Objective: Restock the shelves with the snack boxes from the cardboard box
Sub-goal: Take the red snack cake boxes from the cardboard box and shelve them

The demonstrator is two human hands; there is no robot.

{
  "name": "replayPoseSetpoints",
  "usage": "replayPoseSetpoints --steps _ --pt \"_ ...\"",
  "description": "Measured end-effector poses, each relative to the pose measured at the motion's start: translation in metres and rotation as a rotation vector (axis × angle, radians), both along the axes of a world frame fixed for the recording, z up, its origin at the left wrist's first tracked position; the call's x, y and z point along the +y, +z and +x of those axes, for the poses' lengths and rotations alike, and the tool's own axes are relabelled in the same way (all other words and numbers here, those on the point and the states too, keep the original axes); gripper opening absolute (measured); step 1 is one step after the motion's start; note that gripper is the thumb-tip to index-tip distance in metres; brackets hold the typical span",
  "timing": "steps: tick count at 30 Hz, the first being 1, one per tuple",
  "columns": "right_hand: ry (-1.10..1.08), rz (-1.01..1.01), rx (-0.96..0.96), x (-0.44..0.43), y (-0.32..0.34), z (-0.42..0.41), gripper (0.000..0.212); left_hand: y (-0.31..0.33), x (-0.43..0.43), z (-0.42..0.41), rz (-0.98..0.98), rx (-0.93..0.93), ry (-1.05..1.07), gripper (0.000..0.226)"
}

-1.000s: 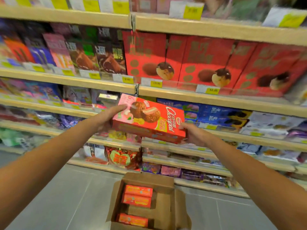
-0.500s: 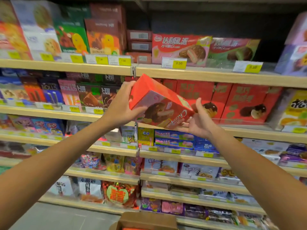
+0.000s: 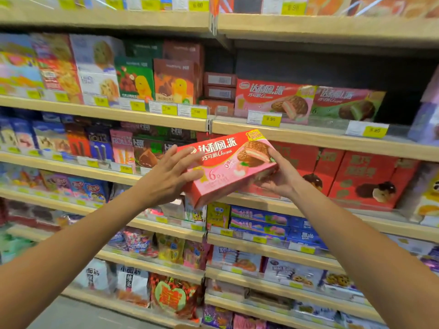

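Shelves point(image 3: 308, 136) behind; hands (both) point(image 3: 169, 173) around snack box point(image 3: 228, 166)

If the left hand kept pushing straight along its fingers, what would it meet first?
The left hand already presses the pink snack box, so it meets that first. Beyond it, probably the red boxes on the shelf behind, though depth is unclear.

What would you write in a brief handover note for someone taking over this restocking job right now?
Left hand: grip on the left end of the pink snack box.
Right hand: supporting its right end from below.
The box is tilted in mid-air, in front of the shelves, below the matching pink box on the shelf above.
Done: this box is lifted.
Left: shelve it. The cardboard box is out of view.
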State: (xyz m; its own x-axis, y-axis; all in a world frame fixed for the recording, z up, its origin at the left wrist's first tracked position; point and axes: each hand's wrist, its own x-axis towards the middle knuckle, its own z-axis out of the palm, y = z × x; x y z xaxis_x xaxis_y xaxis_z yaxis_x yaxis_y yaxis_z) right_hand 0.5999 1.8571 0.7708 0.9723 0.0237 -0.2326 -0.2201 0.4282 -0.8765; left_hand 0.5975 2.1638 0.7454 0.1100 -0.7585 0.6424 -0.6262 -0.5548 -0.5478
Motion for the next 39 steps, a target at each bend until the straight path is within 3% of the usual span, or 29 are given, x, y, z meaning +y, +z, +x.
replayPoseSetpoints --steps 4,8,10,13,16,17,19,23,28,32,39 --pt "-0.031 -0.002 -0.069 0.006 0.005 0.002 0.037 0.011 0.012 -0.003 0.015 0.177 0.136 0.08" --pt "-0.135 -0.119 -0.135 0.009 0.012 -0.004 0.024 0.025 0.019 -0.01 0.011 0.321 0.224 0.058" --pt "-0.198 -0.169 -0.158 0.009 0.016 -0.007 0.02 0.034 0.008 -0.012 -0.184 0.559 0.249 0.052" --pt "-0.246 -0.099 -0.224 0.007 0.021 -0.015 0.033 0.04 -0.017 -0.01 -0.673 0.852 0.299 0.054" --pt "-0.299 0.068 -0.277 0.0 0.03 -0.023 0.042 0.047 -0.045 -0.003 -1.113 1.239 0.144 0.068" --pt "-0.323 0.121 -0.287 -0.003 0.036 -0.026 0.038 0.05 -0.053 0.001 -1.191 1.378 0.099 0.073" --pt "-0.366 0.171 -0.312 -0.012 0.048 -0.034 0.026 0.058 -0.069 0.005 -1.16 1.516 -0.003 0.068" --pt "-0.44 0.212 -0.347 -0.04 0.065 -0.04 0.02 0.079 -0.103 0.008 -1.045 1.434 -0.177 0.046" --pt "-0.485 -0.025 -0.421 -0.083 0.09 -0.04 0.016 0.104 -0.137 0.019 -1.07 1.386 -0.276 0.071" --pt "-0.483 -0.218 -0.458 -0.117 0.105 -0.028 0.016 0.124 -0.168 0.03 -1.055 1.233 -0.338 0.055" --pt "-0.401 -0.291 -0.642 -0.191 0.134 -0.002 0.018 0.166 -0.228 0.053 -0.872 1.057 -0.344 0.073"
